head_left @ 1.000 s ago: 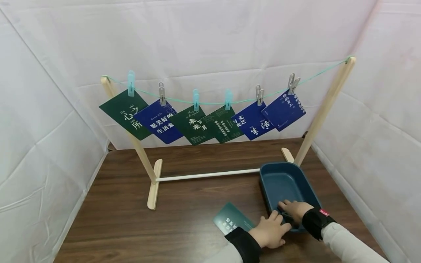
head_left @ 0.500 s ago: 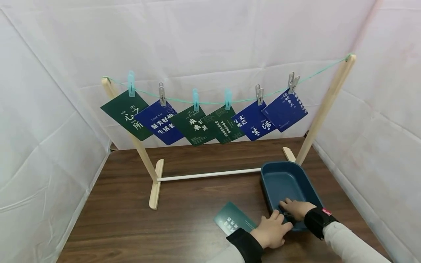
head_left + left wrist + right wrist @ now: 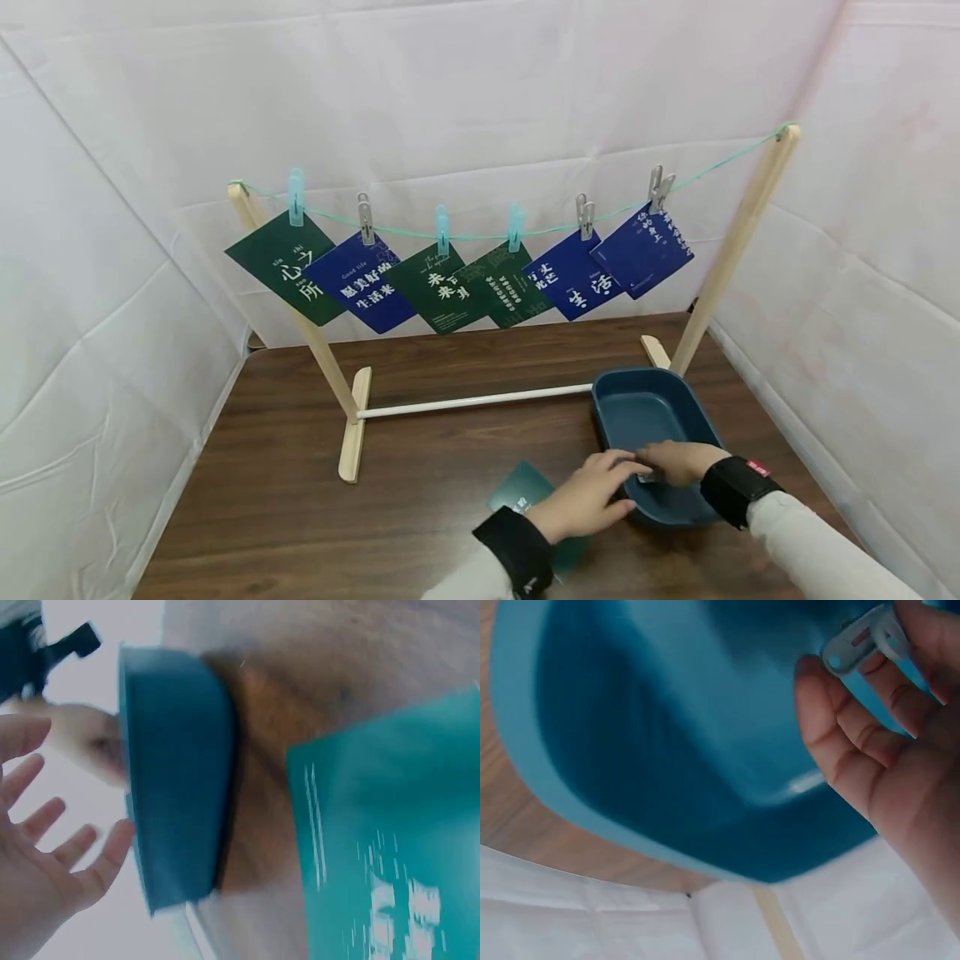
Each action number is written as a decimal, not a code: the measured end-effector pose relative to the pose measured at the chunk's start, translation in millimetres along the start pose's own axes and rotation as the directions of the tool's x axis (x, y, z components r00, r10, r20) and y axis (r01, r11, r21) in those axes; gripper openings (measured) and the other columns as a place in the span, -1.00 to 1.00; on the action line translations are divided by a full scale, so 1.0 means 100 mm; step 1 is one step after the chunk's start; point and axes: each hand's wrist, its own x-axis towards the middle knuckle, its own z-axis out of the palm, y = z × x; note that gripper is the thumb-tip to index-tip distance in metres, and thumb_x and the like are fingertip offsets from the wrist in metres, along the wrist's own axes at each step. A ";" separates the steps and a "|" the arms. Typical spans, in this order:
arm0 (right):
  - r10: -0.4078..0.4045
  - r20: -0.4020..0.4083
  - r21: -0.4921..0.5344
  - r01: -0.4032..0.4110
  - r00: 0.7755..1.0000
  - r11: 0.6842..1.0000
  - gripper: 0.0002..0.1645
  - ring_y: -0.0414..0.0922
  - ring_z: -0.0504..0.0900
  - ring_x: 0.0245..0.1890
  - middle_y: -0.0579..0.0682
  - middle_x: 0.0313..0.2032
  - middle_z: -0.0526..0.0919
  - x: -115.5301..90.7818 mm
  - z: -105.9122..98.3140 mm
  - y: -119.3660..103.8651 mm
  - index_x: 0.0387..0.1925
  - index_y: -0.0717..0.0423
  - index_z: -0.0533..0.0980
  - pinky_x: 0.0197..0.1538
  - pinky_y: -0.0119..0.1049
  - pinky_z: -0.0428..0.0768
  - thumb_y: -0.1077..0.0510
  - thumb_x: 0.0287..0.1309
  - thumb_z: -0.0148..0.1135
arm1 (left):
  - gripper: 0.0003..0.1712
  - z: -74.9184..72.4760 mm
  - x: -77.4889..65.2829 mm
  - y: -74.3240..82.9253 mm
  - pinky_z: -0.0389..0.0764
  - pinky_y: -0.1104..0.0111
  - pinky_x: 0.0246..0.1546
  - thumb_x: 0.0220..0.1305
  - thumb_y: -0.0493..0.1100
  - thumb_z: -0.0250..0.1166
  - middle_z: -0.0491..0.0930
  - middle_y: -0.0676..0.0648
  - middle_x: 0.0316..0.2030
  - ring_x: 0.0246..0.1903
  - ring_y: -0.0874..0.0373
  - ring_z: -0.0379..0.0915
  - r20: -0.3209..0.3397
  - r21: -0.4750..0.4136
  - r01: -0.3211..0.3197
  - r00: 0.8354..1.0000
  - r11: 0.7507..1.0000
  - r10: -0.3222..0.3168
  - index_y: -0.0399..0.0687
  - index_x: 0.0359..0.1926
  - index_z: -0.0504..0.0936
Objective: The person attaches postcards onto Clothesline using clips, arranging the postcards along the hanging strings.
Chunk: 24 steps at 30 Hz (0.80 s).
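Observation:
My right hand (image 3: 678, 462) is low over the dark blue tray (image 3: 645, 410) and pinches a grey clothespin (image 3: 861, 641) between thumb and fingers. Just left of it, my left hand (image 3: 587, 500) reaches toward the tray's near left rim, fingers spread and holding nothing. Beneath the left hand and wrist lies a green card (image 3: 519, 486) with white writing, flat on the table and partly hidden. In the left wrist view the left fingers are beside the tray's outer wall (image 3: 176, 780).
Behind, a wooden stand (image 3: 330, 367) carries a green string (image 3: 480, 237). Several green and blue cards (image 3: 435, 292) hang from it by light blue and grey clothespins (image 3: 442, 229). A white rod (image 3: 472, 402) joins the stand's feet. White cloth (image 3: 480, 92) surrounds the table.
My left hand has shifted left and up, now covering more of the green card. The right hand has risen slightly, and a grey clothespin now shows in its fingers.

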 end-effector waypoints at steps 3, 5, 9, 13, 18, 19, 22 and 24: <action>-0.054 -0.077 0.001 0.054 0.996 0.999 -0.77 0.03 0.46 -0.22 -0.02 -0.24 0.51 -0.04 -0.09 -0.06 -0.23 0.02 0.53 -0.16 -0.06 0.47 0.37 0.24 0.04 | -0.54 -0.10 -0.19 -0.10 0.48 0.34 0.03 0.38 -0.06 0.10 0.36 -0.02 0.21 0.19 0.09 0.32 -0.062 0.016 0.093 0.994 0.996 -0.092 0.15 0.28 0.36; -0.122 -0.152 -0.045 0.116 0.981 0.992 -0.78 -0.06 0.41 -0.30 -0.07 -0.31 0.49 -0.08 -0.15 -0.11 -0.27 0.00 0.55 -0.22 -0.15 0.45 0.33 0.26 0.03 | -0.57 -0.12 -0.32 -0.18 0.50 0.36 -0.04 0.35 -0.08 0.15 0.44 -0.03 0.11 0.08 0.08 0.39 -0.111 0.029 0.172 0.980 0.985 -0.168 0.09 0.22 0.42; -0.257 -0.319 -0.162 0.215 0.912 0.963 -0.85 -0.21 0.33 -0.39 -0.15 -0.39 0.40 -0.16 -0.23 -0.24 -0.32 0.00 0.54 -0.30 -0.30 0.41 0.27 0.27 0.06 | -0.57 -0.11 -0.57 -0.37 0.53 0.31 -0.18 0.26 -0.10 0.25 0.50 -0.10 -0.04 -0.07 0.02 0.44 -0.207 0.019 0.344 0.920 0.939 -0.333 -0.04 0.14 0.48; -0.301 -0.451 -0.220 0.222 0.840 0.950 -0.89 -0.28 0.31 -0.40 -0.17 -0.41 0.33 -0.25 -0.30 -0.44 -0.28 0.03 0.51 -0.34 -0.38 0.39 0.29 0.25 0.09 | -0.46 -0.07 -0.74 -0.53 0.51 0.14 -0.15 0.17 -0.07 0.33 0.46 -0.23 -0.07 -0.08 -0.14 0.41 -0.241 -0.058 0.486 0.841 0.872 -0.484 -0.24 0.10 0.45; -0.311 -0.556 -0.220 0.224 0.771 0.949 -0.81 -0.29 0.29 -0.35 -0.17 -0.34 0.32 -0.33 -0.40 -0.75 -0.13 0.09 0.51 -0.30 -0.42 0.36 0.31 0.26 0.08 | -0.15 -0.06 -0.78 -0.60 0.41 0.00 -0.07 -0.03 0.09 0.47 0.35 -0.37 -0.10 -0.08 -0.27 0.29 -0.184 -0.102 0.607 0.767 0.788 -0.614 -0.42 0.08 0.35; -0.315 -0.566 -0.218 0.230 0.762 0.949 -0.79 -0.29 0.26 -0.34 -0.17 -0.33 0.31 -0.34 -0.42 -0.82 -0.09 0.09 0.50 -0.29 -0.43 0.34 0.32 0.27 0.06 | -0.08 -0.05 -0.77 -0.60 0.41 0.01 -0.08 -0.09 0.14 0.49 0.34 -0.38 -0.10 -0.10 -0.26 0.28 -0.172 -0.087 0.624 0.759 0.777 -0.629 -0.44 0.08 0.34; -0.361 -0.593 -0.243 0.268 0.720 0.932 -0.73 -0.29 0.27 -0.29 -0.13 -0.25 0.35 -0.36 -0.49 -1.03 0.02 0.09 0.45 -0.25 -0.44 0.38 0.21 0.40 -0.11 | 0.14 0.02 -0.72 -0.57 0.43 0.03 -0.17 -0.29 0.31 0.52 0.33 -0.39 -0.11 -0.13 -0.23 0.27 -0.167 -0.003 0.674 0.728 0.739 -0.665 -0.44 0.11 0.31; -0.417 -0.608 -0.281 0.309 0.675 0.909 -0.61 -0.28 0.29 -0.28 -0.09 -0.22 0.38 -0.38 -0.54 -1.19 0.06 0.11 0.43 -0.25 -0.45 0.41 0.07 0.43 -0.26 | 0.23 0.08 -0.70 -0.55 0.43 0.03 -0.24 -0.41 0.40 0.51 0.33 -0.36 -0.13 -0.15 -0.19 0.27 -0.167 0.066 0.703 0.708 0.708 -0.687 -0.41 0.12 0.32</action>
